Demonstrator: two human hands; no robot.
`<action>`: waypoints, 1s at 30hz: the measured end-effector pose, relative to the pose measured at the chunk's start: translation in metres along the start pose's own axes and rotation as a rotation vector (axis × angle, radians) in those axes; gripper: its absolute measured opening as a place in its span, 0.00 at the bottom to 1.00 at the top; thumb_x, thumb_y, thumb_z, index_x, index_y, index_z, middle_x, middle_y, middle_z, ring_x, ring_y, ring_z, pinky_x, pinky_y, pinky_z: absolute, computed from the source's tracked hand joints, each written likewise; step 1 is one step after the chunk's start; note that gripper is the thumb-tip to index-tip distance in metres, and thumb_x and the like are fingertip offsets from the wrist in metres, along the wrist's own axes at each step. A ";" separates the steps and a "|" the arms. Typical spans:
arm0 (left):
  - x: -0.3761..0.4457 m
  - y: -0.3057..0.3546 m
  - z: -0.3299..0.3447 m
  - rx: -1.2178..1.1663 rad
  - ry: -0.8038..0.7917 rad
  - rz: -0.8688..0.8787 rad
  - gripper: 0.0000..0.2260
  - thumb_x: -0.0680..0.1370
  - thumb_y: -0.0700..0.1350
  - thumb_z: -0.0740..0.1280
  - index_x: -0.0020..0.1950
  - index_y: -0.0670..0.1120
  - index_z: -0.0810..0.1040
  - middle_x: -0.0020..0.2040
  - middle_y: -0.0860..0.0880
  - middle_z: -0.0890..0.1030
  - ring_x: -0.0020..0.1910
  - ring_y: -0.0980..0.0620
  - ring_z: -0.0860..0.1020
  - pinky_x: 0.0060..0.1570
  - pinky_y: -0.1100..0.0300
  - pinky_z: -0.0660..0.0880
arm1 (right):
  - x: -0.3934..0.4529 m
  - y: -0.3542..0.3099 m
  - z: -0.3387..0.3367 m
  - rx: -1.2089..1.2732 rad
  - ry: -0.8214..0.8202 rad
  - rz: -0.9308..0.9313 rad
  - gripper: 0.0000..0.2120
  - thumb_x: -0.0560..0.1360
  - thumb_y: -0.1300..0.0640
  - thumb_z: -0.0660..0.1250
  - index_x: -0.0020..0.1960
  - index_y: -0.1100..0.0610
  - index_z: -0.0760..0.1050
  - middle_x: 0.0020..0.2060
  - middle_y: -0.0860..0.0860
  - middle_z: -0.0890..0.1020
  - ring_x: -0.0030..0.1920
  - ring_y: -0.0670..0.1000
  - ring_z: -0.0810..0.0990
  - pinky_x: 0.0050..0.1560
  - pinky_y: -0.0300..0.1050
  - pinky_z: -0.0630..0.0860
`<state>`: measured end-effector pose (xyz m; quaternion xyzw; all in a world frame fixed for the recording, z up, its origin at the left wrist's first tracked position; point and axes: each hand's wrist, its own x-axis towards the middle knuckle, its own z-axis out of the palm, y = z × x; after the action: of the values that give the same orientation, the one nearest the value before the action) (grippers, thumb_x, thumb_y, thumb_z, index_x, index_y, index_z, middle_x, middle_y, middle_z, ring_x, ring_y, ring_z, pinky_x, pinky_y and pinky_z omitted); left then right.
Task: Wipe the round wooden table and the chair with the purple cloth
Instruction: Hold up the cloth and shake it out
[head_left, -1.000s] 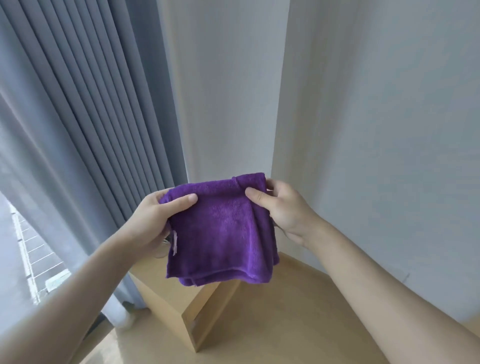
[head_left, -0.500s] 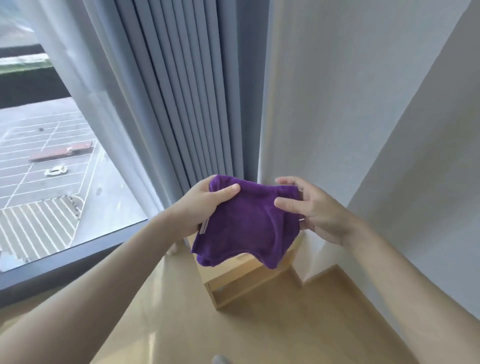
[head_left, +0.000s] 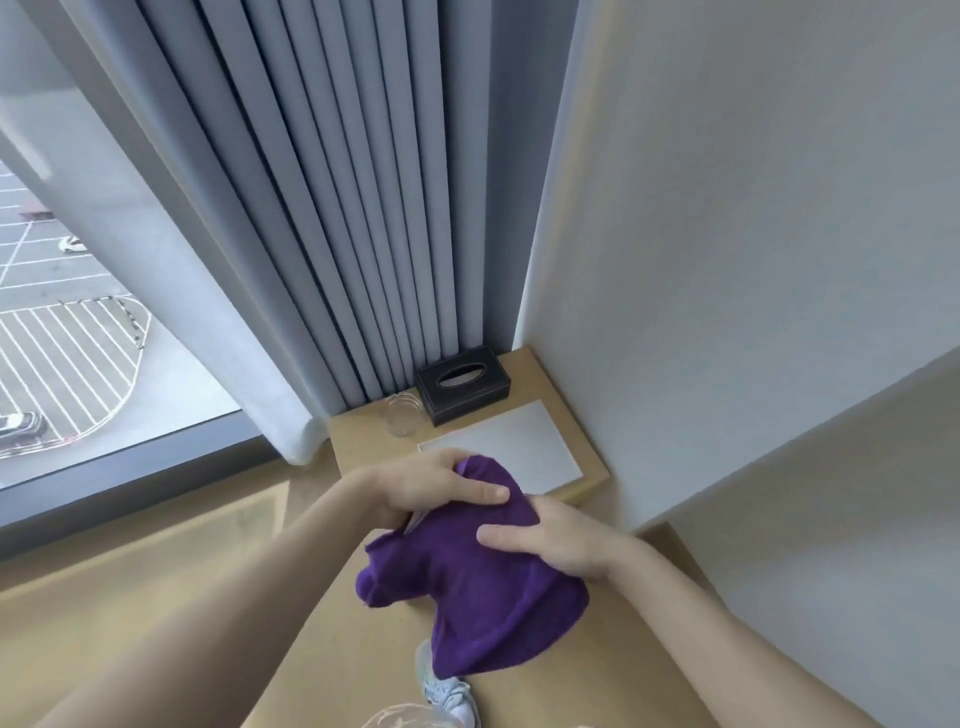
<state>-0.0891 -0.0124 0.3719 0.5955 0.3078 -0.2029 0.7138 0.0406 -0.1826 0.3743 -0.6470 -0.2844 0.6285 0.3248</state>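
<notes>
1. We saw one purple cloth (head_left: 478, 587), bunched and held in the air above the floor.
2. Two hands were on it: left hand (head_left: 415, 488) gripped the top edge, thumb clamped over the fabric; right hand (head_left: 561, 540) pinched the right side, thumb on the front.
3. The wooden stand (head_left: 561, 384) behind carried one black tissue box (head_left: 464, 383), one clear glass (head_left: 397, 418) and one white sheet (head_left: 514, 452).
4. One sneaker (head_left: 449, 691) showed below the cloth.
</notes>
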 end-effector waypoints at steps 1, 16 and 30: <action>0.007 0.010 -0.008 -0.022 -0.001 0.010 0.14 0.75 0.51 0.78 0.56 0.45 0.85 0.58 0.41 0.86 0.58 0.42 0.85 0.55 0.50 0.82 | 0.007 -0.002 -0.007 0.044 0.049 -0.017 0.16 0.77 0.50 0.73 0.62 0.55 0.80 0.54 0.52 0.87 0.55 0.53 0.86 0.62 0.52 0.80; 0.104 -0.056 -0.008 -1.237 0.464 0.053 0.25 0.86 0.38 0.59 0.43 0.60 0.88 0.36 0.58 0.86 0.35 0.60 0.85 0.34 0.63 0.82 | 0.098 -0.066 -0.103 0.465 -0.061 -0.041 0.14 0.76 0.55 0.73 0.59 0.60 0.81 0.50 0.56 0.87 0.49 0.57 0.87 0.49 0.51 0.83; 0.179 -0.057 0.006 -0.860 0.826 -0.121 0.07 0.81 0.39 0.70 0.53 0.48 0.74 0.50 0.47 0.81 0.39 0.54 0.83 0.35 0.58 0.77 | 0.212 0.034 -0.179 -0.399 0.124 0.124 0.10 0.79 0.54 0.69 0.59 0.54 0.78 0.54 0.52 0.84 0.52 0.55 0.83 0.59 0.57 0.80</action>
<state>0.0046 -0.0162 0.2089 0.2643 0.6476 0.1477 0.6992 0.2280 -0.0510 0.2144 -0.7520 -0.3424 0.5376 0.1677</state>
